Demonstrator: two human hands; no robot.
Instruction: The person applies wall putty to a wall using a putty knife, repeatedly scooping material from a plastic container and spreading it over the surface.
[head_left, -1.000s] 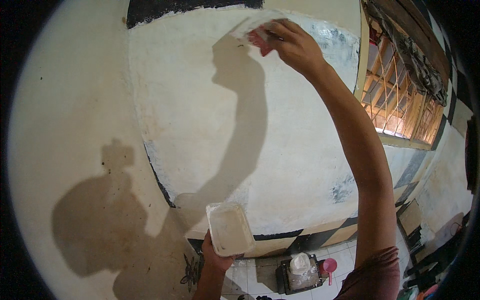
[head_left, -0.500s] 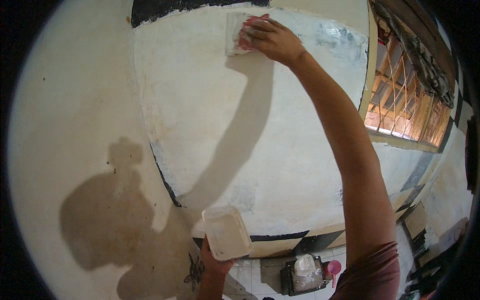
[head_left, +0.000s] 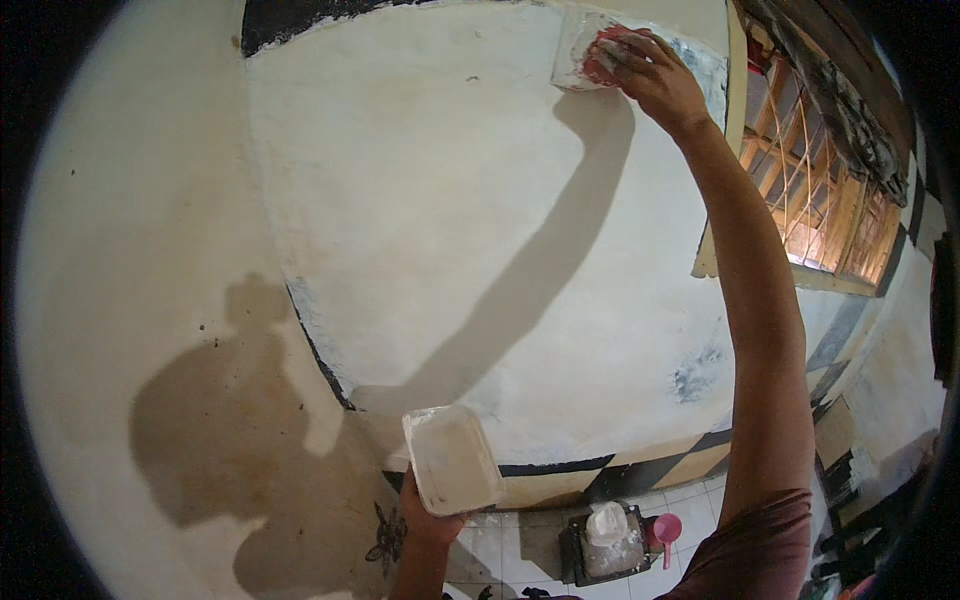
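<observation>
My right hand (head_left: pixel 645 72) is raised high, its fingers closed over the red back of a flat, pale putty scraper (head_left: pixel 573 58). The scraper lies against the upper part of the white-coated wall (head_left: pixel 430 220), close to the window. Low down, my left hand (head_left: pixel 432 520) grips a shallow rectangular plastic tub (head_left: pixel 455 465) from below and from its left side. A pale residue coats the tub's inside and rim. The left thumb shows at the tub's edge; the other fingers are hidden behind it.
At right is a window (head_left: pixel 815 190) with bars and a dark cloth hanging beside it. On the tiled floor stands a dark stool-like stand (head_left: pixel 610 560) bearing a white bag (head_left: pixel 607 523); a pink dipper (head_left: pixel 666 530) is beside it. A plain beige wall (head_left: pixel 150 230) adjoins at left.
My right hand and the scraper have moved rightward along the top of the wall, toward the window. The left hand holds the tub in nearly the same place.
</observation>
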